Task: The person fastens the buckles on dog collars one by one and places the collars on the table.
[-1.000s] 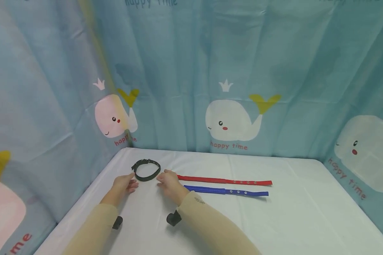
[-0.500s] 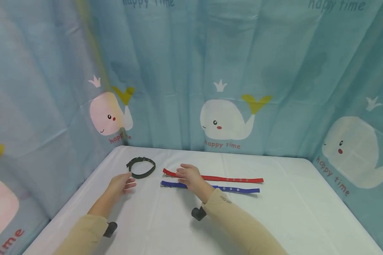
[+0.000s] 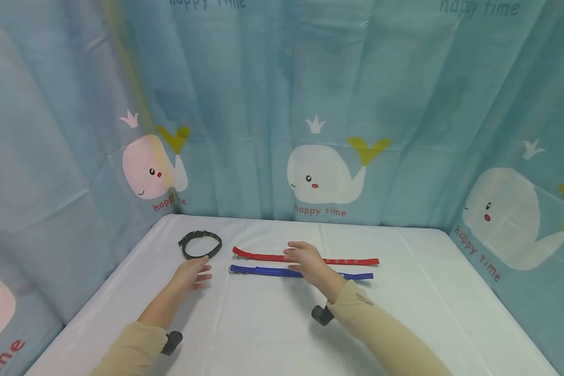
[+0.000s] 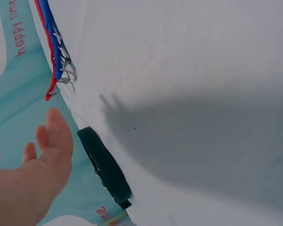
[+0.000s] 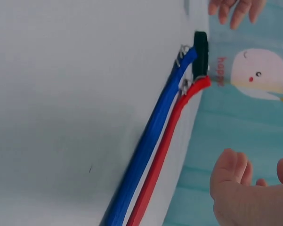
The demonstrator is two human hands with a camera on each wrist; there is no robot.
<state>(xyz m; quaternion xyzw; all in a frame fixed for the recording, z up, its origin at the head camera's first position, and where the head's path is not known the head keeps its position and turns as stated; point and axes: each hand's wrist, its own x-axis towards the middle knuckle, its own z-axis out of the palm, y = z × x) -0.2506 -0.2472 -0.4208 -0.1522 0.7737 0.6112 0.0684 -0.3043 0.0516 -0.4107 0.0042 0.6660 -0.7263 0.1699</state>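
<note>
Head: left hand (image 3: 189, 274) seemingly beside collar (image 3: 198, 235)

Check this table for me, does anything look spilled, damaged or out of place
Nothing visible on the table looks spilled or damaged. The only odd one out is the dark collar, closed into a loop at the left, while the red strap and blue strap lie stretched out side by side.

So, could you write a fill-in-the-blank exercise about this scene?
In the head view, the dark looped strap lies to the ____ of the red strap.
The straight strap nearer the person is ____.
The hand partly covering both straight straps is the ____ one.
The curtain lettering reads: happy ____.

Missing words: left; blue; right; time.
</note>
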